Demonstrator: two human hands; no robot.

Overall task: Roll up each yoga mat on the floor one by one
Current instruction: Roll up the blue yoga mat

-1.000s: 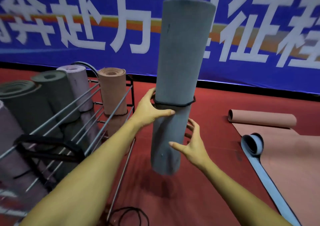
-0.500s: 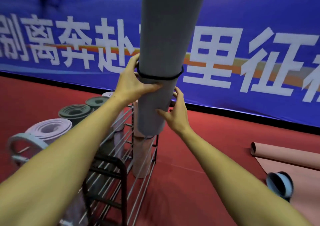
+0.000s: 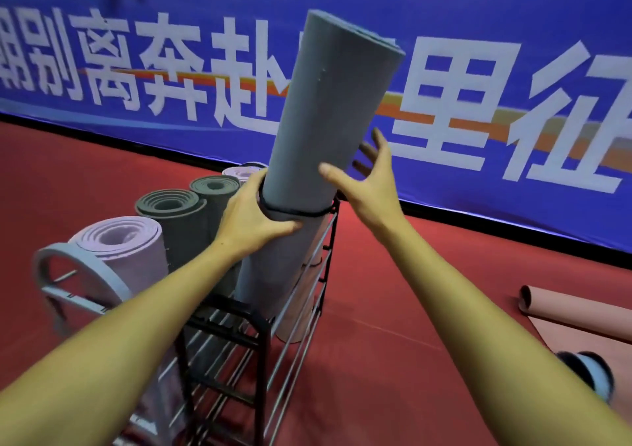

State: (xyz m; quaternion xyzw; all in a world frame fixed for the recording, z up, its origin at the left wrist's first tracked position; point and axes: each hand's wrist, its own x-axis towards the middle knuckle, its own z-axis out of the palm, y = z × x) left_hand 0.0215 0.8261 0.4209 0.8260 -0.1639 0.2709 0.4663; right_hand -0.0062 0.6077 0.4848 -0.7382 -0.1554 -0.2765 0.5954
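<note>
A rolled grey-blue yoga mat (image 3: 328, 110), bound by a black elastic band (image 3: 294, 211), leans tilted with its lower end down inside the metal rack (image 3: 260, 339). My left hand (image 3: 253, 219) grips the roll at the band. On the roll's right side, my right hand (image 3: 366, 178) is spread with straight fingers, the thumb touching the mat. At the right edge, a pink mat (image 3: 578, 315) lies partly rolled on the floor, and a blue mat's rolled end (image 3: 591, 373) shows behind my right forearm.
The rack holds a lilac roll (image 3: 126, 243), two dark green rolls (image 3: 174, 213), another lilac roll (image 3: 241, 173) and a pink roll (image 3: 297, 312). A grey-blue curved mat edge (image 3: 78, 271) sits at the rack's near end. A blue banner (image 3: 478, 86) lines the red floor (image 3: 376, 326).
The grey-blue roll has come down from overhead and tilted, its lower end now inside the rack. My right hand has opened and moved to the roll's right side.
</note>
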